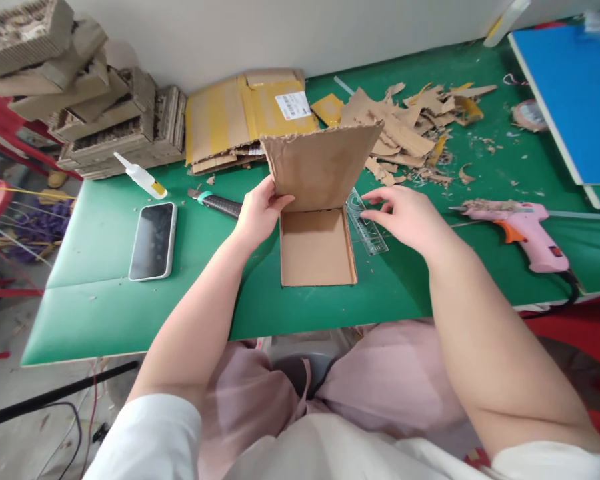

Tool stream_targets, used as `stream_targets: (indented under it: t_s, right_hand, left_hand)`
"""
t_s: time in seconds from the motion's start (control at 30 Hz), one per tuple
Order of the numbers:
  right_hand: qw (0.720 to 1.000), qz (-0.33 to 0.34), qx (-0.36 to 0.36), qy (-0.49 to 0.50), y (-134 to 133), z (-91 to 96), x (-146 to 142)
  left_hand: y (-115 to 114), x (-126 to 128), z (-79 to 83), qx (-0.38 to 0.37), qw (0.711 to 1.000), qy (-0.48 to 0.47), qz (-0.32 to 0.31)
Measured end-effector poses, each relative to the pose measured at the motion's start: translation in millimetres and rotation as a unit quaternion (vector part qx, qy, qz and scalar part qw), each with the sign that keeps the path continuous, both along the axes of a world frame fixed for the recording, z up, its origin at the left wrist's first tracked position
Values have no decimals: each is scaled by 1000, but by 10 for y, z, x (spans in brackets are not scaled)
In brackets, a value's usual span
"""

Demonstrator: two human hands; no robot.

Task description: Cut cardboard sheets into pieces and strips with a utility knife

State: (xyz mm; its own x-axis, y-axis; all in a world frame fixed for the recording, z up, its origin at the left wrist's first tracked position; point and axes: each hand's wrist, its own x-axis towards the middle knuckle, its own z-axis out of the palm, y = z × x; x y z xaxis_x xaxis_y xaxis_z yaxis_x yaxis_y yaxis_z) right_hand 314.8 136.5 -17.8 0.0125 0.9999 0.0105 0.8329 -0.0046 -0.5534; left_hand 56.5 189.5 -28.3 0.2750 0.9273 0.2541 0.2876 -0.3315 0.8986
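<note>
In front of me a piece of cardboard [320, 167] stands upright, leaning back a little, at the far edge of a flat cardboard square [317, 250] on the table. My left hand [260, 210] pinches the upright piece at its lower left edge, thumb in front. To the right, my right hand [405, 217] is empty, thumb and fingers apart, just over a clear plastic ruler [370, 227]. The ruler lies beside the square's right edge. A utility knife [217, 202] with a black handle lies partly behind my left hand.
A phone [153, 241] and a glue bottle [141, 177] lie at left, near stacked cardboard blocks [105, 113]. Taped cardboard [245, 120] and torn scraps [410, 130] are at the back. A pink glue gun [525, 230] and a blue board [575, 100] are at right.
</note>
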Motion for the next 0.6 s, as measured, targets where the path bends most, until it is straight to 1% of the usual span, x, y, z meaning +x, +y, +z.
stream_targets:
  t_s: [0.07,0.17,0.3,0.43,0.5,0.53,0.6]
  right_hand:
    - [999,18,19,-45,-44,-46,-30]
    - [997,24,39,-67,-77,-83,-101]
    - [998,-9,28,-49,-54,-86,-161]
    - [999,-37,16,-14,2,-93,-126]
    - [998,-39,46,3,-35,-46,-119]
    - [997,-36,71,14,-86,12,-136]
    - [991,-14,125,39,-247,207,-233]
  left_hand:
    - [6,4,-4,-5,1000,0,4]
    - [17,8,-10,-6,1000,0,2]
    - [28,8,-8,3,1000,1,-8]
    - [29,7,4,-6,1000,-3,-11]
    - [27,7,6,-14,1000,-3,-6]
    - [26,7,4,-16,1000,-5,-6]
    - [26,10,-11,-19,1000,-13,-15]
